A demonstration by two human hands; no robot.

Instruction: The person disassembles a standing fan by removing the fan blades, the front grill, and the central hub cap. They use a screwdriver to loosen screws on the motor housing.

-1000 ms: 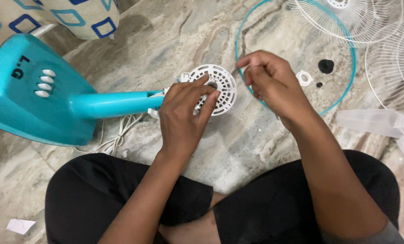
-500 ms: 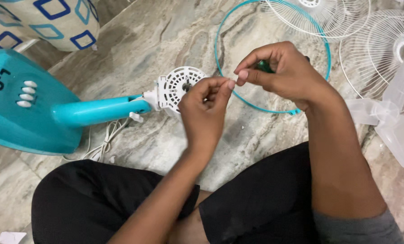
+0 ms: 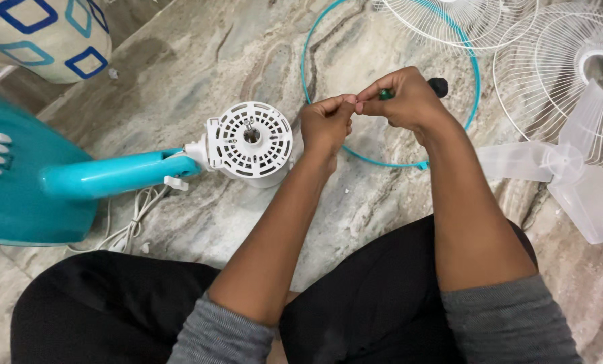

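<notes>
My left hand (image 3: 325, 125) and my right hand (image 3: 402, 101) meet fingertip to fingertip above the marble floor. The right hand is closed around a screwdriver (image 3: 438, 85) with a green and black handle that sticks out behind the fingers. The left hand's thumb and fingers pinch a small part at the screwdriver's front end; the part itself is hidden. Just left of the left hand lies the white vented motor housing (image 3: 249, 141) with its shaft in the middle, mounted on the teal fan stand (image 3: 106, 174).
A teal ring (image 3: 306, 74) lies on the floor under my hands. Two white wire guards (image 3: 450, 20) (image 3: 551, 61) lie at the top right, a clear fan blade (image 3: 571, 175) at the right. A white cord (image 3: 130, 226) runs under the stand. A patterned cushion (image 3: 39, 30) is at top left.
My left hand left the motor housing and rose to meet the right hand. The two hands have closed together, fingertips now touching. The view shifted, moving the fan leftward.
</notes>
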